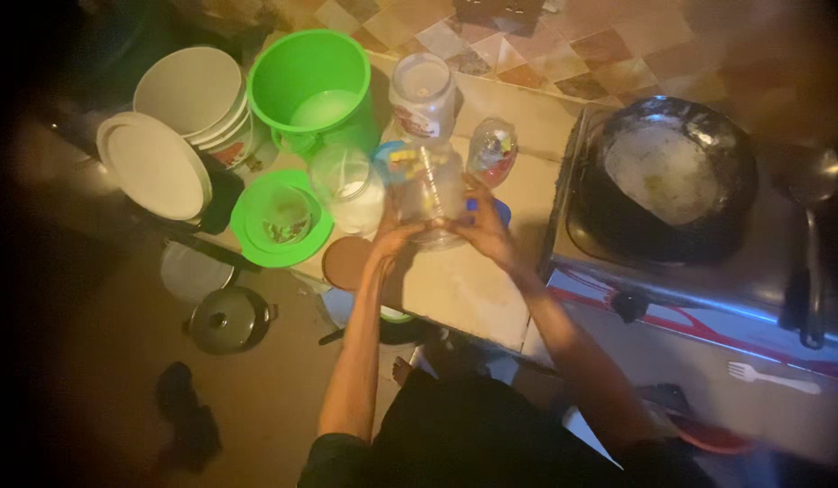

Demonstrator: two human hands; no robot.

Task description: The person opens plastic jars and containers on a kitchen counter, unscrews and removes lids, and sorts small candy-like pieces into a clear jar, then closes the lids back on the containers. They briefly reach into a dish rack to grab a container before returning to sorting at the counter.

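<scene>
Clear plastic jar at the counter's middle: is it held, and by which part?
Yes. The left hand and right hand grip the clear plastic jar by its lower sides, near the base.

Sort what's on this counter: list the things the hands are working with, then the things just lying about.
In hand:
- clear plastic jar, held between left hand and right hand

Lying about:
- green bucket
- green lid
- white plates
- black pan on the stove
- pot lid on the floor
- white fork
</scene>
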